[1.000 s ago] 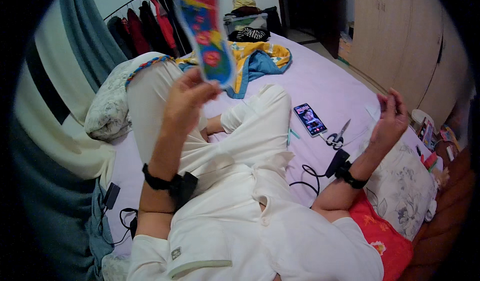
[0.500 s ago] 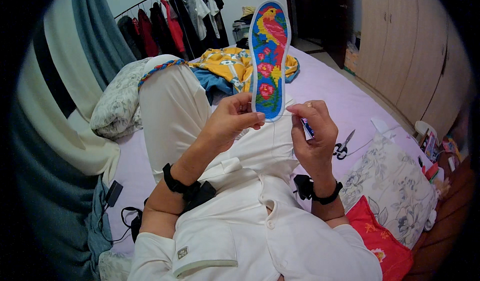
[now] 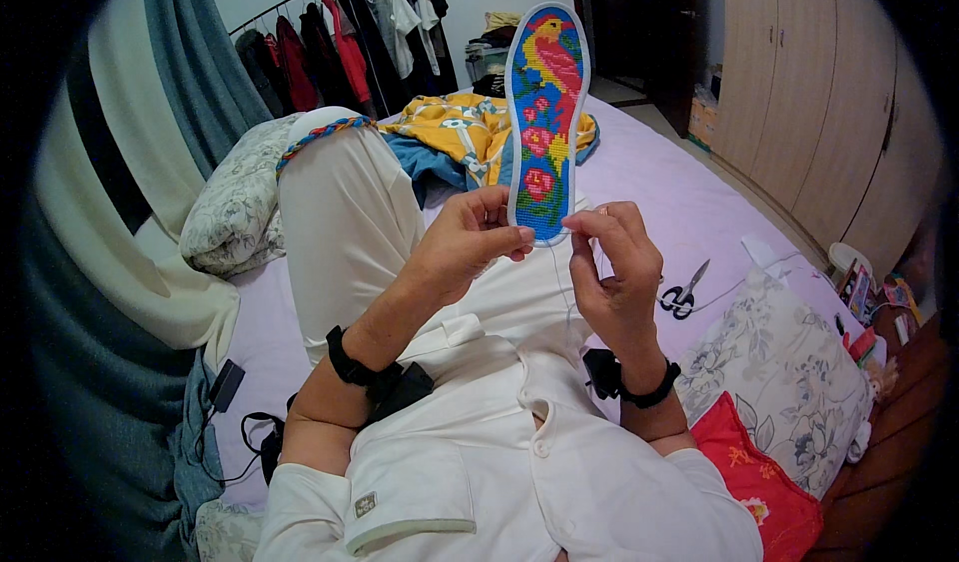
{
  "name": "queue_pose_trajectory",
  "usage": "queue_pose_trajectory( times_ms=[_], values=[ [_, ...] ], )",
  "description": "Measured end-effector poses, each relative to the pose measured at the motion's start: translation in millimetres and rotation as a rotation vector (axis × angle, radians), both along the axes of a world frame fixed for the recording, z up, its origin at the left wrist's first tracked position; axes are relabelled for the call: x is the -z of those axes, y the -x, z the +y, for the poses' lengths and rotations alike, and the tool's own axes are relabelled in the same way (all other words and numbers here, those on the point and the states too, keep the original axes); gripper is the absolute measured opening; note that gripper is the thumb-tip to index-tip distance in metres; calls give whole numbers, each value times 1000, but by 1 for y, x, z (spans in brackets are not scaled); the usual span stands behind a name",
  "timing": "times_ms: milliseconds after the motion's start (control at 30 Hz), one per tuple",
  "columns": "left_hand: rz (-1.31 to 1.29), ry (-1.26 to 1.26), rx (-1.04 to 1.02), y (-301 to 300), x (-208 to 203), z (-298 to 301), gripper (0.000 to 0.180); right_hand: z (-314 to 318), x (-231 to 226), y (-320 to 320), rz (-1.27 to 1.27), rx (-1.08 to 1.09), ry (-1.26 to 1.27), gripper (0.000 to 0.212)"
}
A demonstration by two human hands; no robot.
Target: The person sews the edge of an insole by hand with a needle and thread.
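An embroidered insole (image 3: pixel 545 122) with a bird and pink flowers on blue, edged in white, stands upright in front of me. My left hand (image 3: pixel 462 245) pinches its lower left edge between thumb and fingers. At the lower right edge is my right hand (image 3: pixel 621 270), thumb and forefinger pressed together; what lies between them is too small to make out. A thin pale thread (image 3: pixel 565 290) hangs below the insole toward my lap. Black-handled scissors (image 3: pixel 681 297) lie on the bed to the right of my right hand.
I sit on a bed with a lilac sheet (image 3: pixel 649 172). A yellow and blue quilt (image 3: pixel 455 127) is bunched beyond my raised knee. A floral pillow (image 3: pixel 779 367) and a red cloth (image 3: pixel 751 482) lie at right. A black box with a cord (image 3: pixel 228 386) is at left.
My right hand has moved slightly left, its fingertips now at the insole's edge. The insole has shifted a little to the right at its top. My left hand keeps its grip.
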State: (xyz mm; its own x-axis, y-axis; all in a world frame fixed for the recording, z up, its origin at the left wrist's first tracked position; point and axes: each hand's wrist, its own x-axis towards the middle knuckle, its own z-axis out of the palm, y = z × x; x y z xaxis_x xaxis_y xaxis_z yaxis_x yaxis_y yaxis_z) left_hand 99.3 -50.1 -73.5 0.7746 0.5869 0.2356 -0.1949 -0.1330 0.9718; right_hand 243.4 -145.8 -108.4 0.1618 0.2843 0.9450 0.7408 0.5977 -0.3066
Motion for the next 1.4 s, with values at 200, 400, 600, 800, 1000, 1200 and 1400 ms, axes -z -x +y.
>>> queue_pose_trajectory(
  times_ms=[200,400,600,800,1000,1200,1400],
  values=[
    [12,5,-21,0,0,0,29,0,1,-3,-28,46,13,30],
    [20,-14,-18,0,1,2,29,0,0,-2,-11,0,21,29],
    [22,-26,-30,-2,2,0,27,-2,-2,-1,-74,58,34,32],
    [17,-69,-35,-6,8,0,26,1,2,9,-210,136,49,33],
    [42,-115,-72,-5,16,14,26,20,8,9,-147,122,98,25],
    [34,-40,-33,1,2,10,23,23,15,-28,316,-245,372,10],
    [46,-38,86,3,4,14,22,33,23,-18,926,-1234,709,25]
  ],
)
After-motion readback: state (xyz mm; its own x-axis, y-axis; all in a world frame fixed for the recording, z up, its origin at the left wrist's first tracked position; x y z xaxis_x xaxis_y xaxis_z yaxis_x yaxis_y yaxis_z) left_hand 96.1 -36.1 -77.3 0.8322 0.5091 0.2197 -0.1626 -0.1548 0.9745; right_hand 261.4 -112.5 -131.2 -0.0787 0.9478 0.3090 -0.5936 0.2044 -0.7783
